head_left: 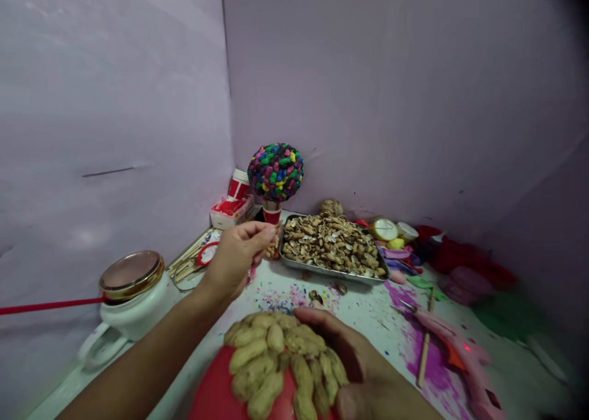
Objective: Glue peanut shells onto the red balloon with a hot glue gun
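My right hand [354, 362] cups the red ball [214, 398] right below me, light, its glued peanut shells [276, 358] brittle, so palm pressure only, while my left hand [237, 257] pinches tight beside the tray [322, 271], contents unclear.

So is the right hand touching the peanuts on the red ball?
Touching. The head view shows the right hand cupped against the peanuts on the red ball, with its fingers lying on them and no gap.
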Demonstrator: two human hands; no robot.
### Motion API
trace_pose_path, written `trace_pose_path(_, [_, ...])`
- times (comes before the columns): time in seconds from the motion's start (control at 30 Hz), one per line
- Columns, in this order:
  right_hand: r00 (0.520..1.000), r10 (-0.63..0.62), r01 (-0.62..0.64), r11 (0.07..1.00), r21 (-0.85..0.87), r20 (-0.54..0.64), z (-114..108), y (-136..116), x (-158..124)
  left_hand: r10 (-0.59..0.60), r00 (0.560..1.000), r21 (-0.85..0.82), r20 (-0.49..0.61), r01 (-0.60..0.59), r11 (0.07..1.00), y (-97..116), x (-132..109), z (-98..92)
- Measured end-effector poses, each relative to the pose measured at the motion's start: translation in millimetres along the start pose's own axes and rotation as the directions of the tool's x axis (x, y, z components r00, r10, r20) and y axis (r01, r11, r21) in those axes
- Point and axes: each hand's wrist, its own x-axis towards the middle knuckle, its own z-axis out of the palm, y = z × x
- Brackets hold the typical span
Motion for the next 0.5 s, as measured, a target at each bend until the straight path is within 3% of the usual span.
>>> trace_pose_path(0.07, [0.986, -0.098, 0.082, 0.990, -0.115, -0.138, 1, -7, -6, 0.161, 0.987, 0.191, -0.015, -0.155, 0.969, 20, -12, -7.0])
trace_pose_path(0.13, [0.945, -0.216, 0.149, 0.952, -0.268, -0.244, 1, -9, -11, 0.323, 0.946, 0.453, 0.033, -0.302, 0.839, 35, -31, -10.9])
trace_pose_path(0.23, [0.873, -0.358, 0.223, 0.897, -0.382, -0.331, 0, -3, -12, 0.573, 0.791, 0.675, 0.215, -0.544, 0.498, 42, -65, -12.8])
trace_pose_path(0.33, [0.767, -0.472, 0.254, 0.845, -0.470, -0.435, -3, 4, -10, 0.607, 0.687, 0.694, 0.399, -0.659, 0.290, 35, -92, -12.3])
trace_pose_path(0.5, [0.664, -0.575, 0.251, 0.774, -0.582, -0.478, -8, 14, -7, 0.658, 0.608, 0.779, 0.444, -0.624, 0.051, 17, -108, -7.1])
